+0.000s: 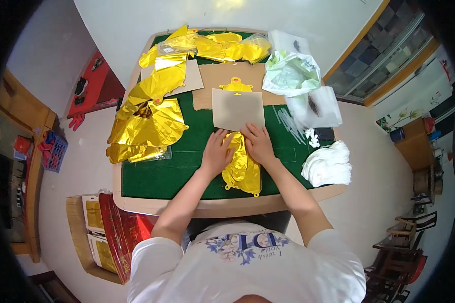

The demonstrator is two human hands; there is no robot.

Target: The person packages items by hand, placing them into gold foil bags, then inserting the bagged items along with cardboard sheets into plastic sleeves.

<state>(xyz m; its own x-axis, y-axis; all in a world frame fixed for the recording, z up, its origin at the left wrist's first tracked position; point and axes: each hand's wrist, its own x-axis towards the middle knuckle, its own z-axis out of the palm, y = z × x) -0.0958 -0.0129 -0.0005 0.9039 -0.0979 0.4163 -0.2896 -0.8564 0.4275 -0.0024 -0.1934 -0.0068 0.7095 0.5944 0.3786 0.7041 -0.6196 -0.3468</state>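
In the middle of the green-topped table, a flat gold foil balloon [241,183] lies lengthwise under a grey-brown card [238,110] with a small hanging slot. A gold tab with a red dot sticks out beyond the card's far edge. My left hand [217,152] rests at the balloon's left side, fingers stretched toward the card's lower edge. Opposite it, my right hand [259,146] lies with fingers spread on the card's lower right corner and the foil. Neither hand is closed around anything. The fingers hide part of where foil and card meet.
More gold foil balloons [159,123] are heaped left and along the back. A brown cardboard sheet [203,86] lies behind the card. At right are a white-green plastic bag [292,73], clear strips [289,123] and a white stack [328,165]. A box of packed cards [76,222] stands on the floor.
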